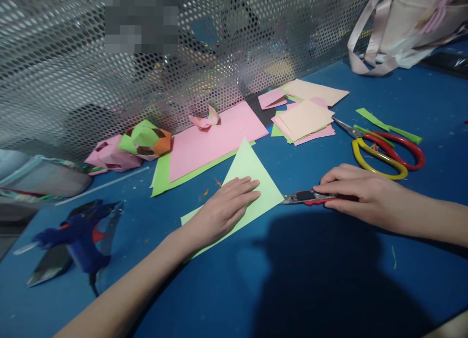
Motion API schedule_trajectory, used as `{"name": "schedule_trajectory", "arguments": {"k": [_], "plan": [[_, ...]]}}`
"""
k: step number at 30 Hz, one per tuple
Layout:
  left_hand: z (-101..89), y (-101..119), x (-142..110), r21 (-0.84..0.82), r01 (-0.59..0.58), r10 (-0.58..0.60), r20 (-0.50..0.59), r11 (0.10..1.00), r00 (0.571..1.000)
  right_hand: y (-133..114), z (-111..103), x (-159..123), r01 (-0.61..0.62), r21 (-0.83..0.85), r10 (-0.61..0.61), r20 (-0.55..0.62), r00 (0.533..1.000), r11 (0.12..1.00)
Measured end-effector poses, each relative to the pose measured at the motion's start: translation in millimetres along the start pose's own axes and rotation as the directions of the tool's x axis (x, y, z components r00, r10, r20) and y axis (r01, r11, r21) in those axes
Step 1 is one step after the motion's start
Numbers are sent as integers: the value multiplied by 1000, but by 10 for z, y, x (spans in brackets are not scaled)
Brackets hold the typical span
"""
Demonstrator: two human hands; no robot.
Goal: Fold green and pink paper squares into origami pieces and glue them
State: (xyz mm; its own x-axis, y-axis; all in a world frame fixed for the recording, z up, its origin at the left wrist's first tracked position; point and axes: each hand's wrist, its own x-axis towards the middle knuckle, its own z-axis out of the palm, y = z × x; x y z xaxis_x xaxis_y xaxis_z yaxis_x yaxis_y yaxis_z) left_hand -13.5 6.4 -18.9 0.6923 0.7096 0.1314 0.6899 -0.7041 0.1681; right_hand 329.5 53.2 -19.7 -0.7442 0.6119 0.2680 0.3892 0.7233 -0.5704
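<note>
A light green sheet of paper folded into a triangle [248,170] lies on the blue table [329,260]. My left hand [224,209] rests flat on it, fingers stretched out and pressing the paper down. My right hand [360,194] is closed round a red and black utility knife [305,197], whose metal tip lies at the triangle's right corner.
Scissors with red and yellow handles [383,150] lie right of the knife. Stacked pink and peach paper squares [305,119] and a big pink sheet [214,140] sit behind. Folded paper models [146,140] stand by the perforated metal screen [73,75]. A blue glue gun [82,235] lies at left.
</note>
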Motion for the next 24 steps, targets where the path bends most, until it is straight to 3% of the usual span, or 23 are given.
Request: {"name": "schedule_trajectory", "arguments": {"k": [13, 20, 24], "plan": [[3, -9, -1, -22, -4, 4, 12, 1000, 1000, -37, -47, 18, -50, 34, 47, 86, 995, 998], [-55, 54, 33, 21, -1, -1, 101, 1000, 995, -37, 10, 30, -18, -13, 18, 0, 1000, 1000], [-80, 84, 47, 81, -36, 25, 136, 996, 990, -27, 15, 22, 0, -28, 0, 8, 1000, 1000]]}}
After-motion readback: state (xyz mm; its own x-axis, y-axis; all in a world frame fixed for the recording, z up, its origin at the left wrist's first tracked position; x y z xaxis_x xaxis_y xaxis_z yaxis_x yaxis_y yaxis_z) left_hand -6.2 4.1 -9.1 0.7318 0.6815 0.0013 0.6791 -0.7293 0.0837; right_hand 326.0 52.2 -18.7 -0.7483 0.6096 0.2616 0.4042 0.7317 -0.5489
